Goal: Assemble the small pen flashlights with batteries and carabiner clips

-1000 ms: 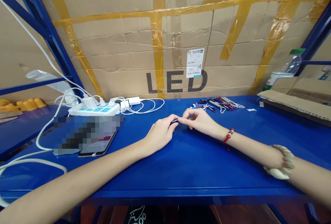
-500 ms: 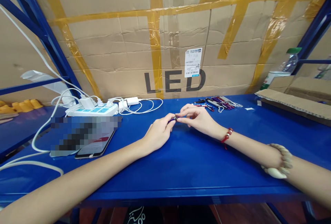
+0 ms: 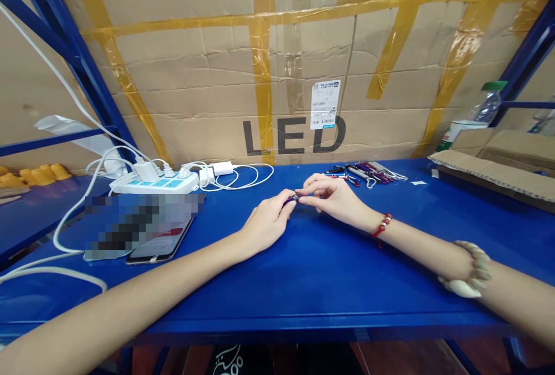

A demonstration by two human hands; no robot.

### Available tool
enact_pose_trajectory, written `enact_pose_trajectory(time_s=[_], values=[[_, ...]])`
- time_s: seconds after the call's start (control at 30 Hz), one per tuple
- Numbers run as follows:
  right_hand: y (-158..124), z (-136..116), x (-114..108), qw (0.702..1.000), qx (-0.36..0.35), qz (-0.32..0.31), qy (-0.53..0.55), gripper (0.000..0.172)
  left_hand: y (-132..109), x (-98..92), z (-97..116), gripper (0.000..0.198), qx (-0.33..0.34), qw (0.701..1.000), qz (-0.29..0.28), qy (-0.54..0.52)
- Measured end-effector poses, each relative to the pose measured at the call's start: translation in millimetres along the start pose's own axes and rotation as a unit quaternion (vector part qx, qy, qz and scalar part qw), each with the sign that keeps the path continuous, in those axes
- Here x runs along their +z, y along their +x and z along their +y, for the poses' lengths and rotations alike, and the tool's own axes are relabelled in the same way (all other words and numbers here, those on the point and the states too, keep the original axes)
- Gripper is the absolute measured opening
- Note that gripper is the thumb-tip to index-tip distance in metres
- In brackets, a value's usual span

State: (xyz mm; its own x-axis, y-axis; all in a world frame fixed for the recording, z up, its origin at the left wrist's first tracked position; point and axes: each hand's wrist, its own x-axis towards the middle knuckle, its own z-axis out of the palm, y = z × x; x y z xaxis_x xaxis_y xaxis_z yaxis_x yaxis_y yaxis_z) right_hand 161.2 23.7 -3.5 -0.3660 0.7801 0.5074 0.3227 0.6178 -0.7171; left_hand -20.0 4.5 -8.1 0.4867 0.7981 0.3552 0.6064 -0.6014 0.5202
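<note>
Above the blue table, my left hand (image 3: 266,222) is closed round a small purple-blue object with a shiny metallic end (image 3: 295,197); most of it is hidden in the fingers, so its kind does not show. My right hand (image 3: 333,197) meets it from the right, thumb and forefinger pinched at the metallic end. Behind the right hand lies a pile of slim pen-like pieces (image 3: 368,171) in purple, red, black and silver, a few with pale cord loops.
On the left are a white power strip (image 3: 162,184) with plugs and cables, a phone (image 3: 162,245) and a blurred-out patch. A cardboard box (image 3: 489,175) and a green-capped bottle (image 3: 489,103) stand at right. Taped cardboard (image 3: 195,86) forms the back wall.
Both hands keep almost the same pose round the small object. The view has shifted very slightly.
</note>
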Motion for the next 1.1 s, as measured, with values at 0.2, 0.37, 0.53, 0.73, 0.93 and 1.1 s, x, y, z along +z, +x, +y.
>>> enact_pose_trajectory(time_s=[0.2, 0.37, 0.53, 0.73, 0.93, 1.1], values=[[-0.5, -3.0, -0.9, 1.0, -0.009, -0.003, -0.004, 0.03, -0.8, 0.1, 0.9, 0.019, 0.009, 1.0, -0.002, -0.017], [-1.3, -0.6, -1.0, 1.0, -0.019, -0.007, -0.01, 0.029, -0.2, 0.2, -0.1, 0.02, 0.002, 1.0, -0.014, -0.016], [-1.7, 3.4, -1.1, 0.999, -0.03, -0.007, -0.015, 0.028, 0.0, 0.2, -1.1, 0.02, 0.001, 1.0, -0.022, -0.015], [-1.6, 3.6, -0.4, 0.999, -0.037, -0.002, -0.011, 0.026, 0.4, 0.0, -0.6, 0.02, -0.005, 1.0, -0.028, -0.012], [-2.1, 3.1, -0.6, 0.999, -0.034, -0.009, -0.003, 0.024, 1.1, 0.2, -0.9, 0.02, -0.006, 1.0, -0.03, -0.008], [-1.9, 3.6, -1.0, 1.0, -0.03, -0.009, -0.001, 0.024, 0.5, -0.1, -0.5, 0.019, -0.01, 0.999, -0.03, -0.013]])
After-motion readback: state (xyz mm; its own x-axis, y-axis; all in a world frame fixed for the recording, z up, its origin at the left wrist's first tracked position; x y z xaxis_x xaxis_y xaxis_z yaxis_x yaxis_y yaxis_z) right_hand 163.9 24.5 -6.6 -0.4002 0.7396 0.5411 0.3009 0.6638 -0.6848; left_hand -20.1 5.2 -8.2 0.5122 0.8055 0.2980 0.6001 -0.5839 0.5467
